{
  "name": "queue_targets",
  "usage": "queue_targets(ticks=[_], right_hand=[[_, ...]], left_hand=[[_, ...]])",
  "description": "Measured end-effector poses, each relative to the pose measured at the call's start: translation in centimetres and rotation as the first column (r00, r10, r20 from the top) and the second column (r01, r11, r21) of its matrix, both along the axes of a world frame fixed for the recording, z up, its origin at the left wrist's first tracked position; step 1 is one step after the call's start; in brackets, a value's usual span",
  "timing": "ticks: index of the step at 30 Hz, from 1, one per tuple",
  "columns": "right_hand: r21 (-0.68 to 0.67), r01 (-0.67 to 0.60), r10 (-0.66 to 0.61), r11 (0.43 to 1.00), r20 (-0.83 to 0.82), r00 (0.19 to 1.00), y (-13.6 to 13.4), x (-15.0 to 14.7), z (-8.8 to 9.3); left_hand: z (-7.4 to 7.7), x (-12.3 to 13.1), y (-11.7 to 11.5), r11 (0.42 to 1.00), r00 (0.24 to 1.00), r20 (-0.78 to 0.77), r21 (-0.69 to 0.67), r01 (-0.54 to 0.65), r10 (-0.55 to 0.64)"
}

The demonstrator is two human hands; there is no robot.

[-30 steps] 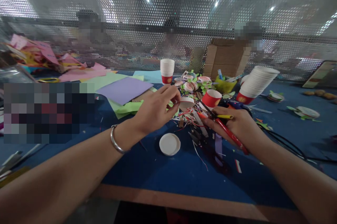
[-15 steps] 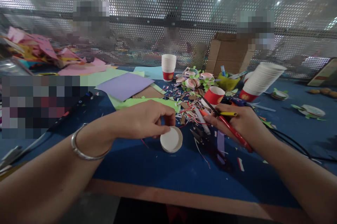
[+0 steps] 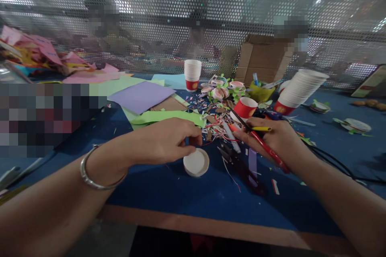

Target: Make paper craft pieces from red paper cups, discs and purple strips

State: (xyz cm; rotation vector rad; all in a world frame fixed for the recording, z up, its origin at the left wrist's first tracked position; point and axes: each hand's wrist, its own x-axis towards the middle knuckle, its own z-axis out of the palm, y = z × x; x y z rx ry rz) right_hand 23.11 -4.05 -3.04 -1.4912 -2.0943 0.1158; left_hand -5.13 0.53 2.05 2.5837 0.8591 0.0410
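Note:
A white round paper cup bottom (image 3: 194,163) with a low rim lies on the blue table near the front edge. Just above its far rim is my left hand (image 3: 169,138), fingers curled down and thumb apart from them, with nothing seen between; whether the thumb touches the rim is unclear. My right hand (image 3: 276,138) is closed on red-handled scissors (image 3: 268,150), dark blades pointing up and left. A yellow stick-like piece (image 3: 261,129) shows beside the fingers. Below that hand lies a dark pair of scissors (image 3: 238,164). Behind it sits a short red paper cup (image 3: 245,108).
Paper scraps (image 3: 214,122) cover the middle. A small cup stack (image 3: 192,74) and a leaning taller stack (image 3: 301,88) stand behind, beside several cup-bottom turtles (image 3: 221,88). Purple paper (image 3: 143,96) and a green strip (image 3: 169,117) lie left. A black cable (image 3: 334,164) runs right.
My left hand has eased up slightly from the cup bottom, the thumb drawing back to its rim. My right hand keeps its grip on the scissors. The view has shifted a little.

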Motion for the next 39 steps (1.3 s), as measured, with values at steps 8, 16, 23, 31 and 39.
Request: queue_targets(ticks=[8,16,23,31,39], right_hand=[[0.08,-0.022,0.024,0.997,-0.023,0.999,-0.1,0.3,-0.3],[0.069,-0.021,0.024,0.997,-0.039,0.999,-0.1,0.2,-0.1],[0.049,-0.004,0.006,0.999,-0.048,0.999,0.0,0.0,0.0],[0.1,0.015,-0.014,0.995,-0.005,1.0,0.0,0.3,-0.3],[-0.015,0.194,-0.178,0.981,0.325,0.929,0.6,2.1,-0.7]], left_hand=[[-0.2,0.3,-0.8,0.995,0.996,-0.043,-0.056,0.077,-0.079],[0.2,-0.3,-0.4,0.992,0.994,-0.013,-0.063,0.105,-0.106],[0.0,-0.5,-0.1,0.99,0.988,-0.103,-0.092,0.107,-0.116],[-0.3,0.0,-0.3,0.989,0.992,-0.039,-0.094,0.116,-0.12],[-0.3,0.8,-0.3,0.989,0.986,0.092,-0.035,0.146,-0.142]])
